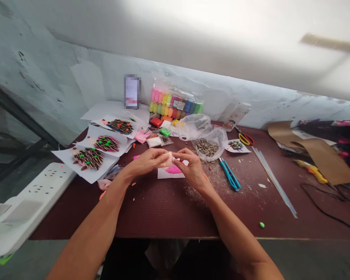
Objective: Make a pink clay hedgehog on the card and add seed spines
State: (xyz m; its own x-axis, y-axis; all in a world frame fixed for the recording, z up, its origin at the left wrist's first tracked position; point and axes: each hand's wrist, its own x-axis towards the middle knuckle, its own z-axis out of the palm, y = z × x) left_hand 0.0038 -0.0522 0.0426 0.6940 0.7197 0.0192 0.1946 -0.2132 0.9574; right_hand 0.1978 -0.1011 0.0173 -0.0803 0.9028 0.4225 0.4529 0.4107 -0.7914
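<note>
Both hands meet over the middle of the table around a small whitish lump of modelling clay [170,158]. My left hand [151,160] has its fingers closed round the lump from the left. From the right, my right hand [191,168] pinches at it with thumb and fingertips. Partly hidden beneath the hands is a white card [163,174] bearing a flat patch of pink clay [174,169]. A white clay packet [155,141] and pink clay [142,135] lie just behind. Right of them sits a clear bag of striped sunflower seeds [206,149].
Paper sheets with seed-covered clay shapes [89,158] lie left, near a white power strip [32,204]. Behind are coloured clay packs [176,103] and a phone [132,91]. To the right are a blue utility knife [230,174], scissors [246,138], glue sticks [275,182] and a yellow glue gun [312,171].
</note>
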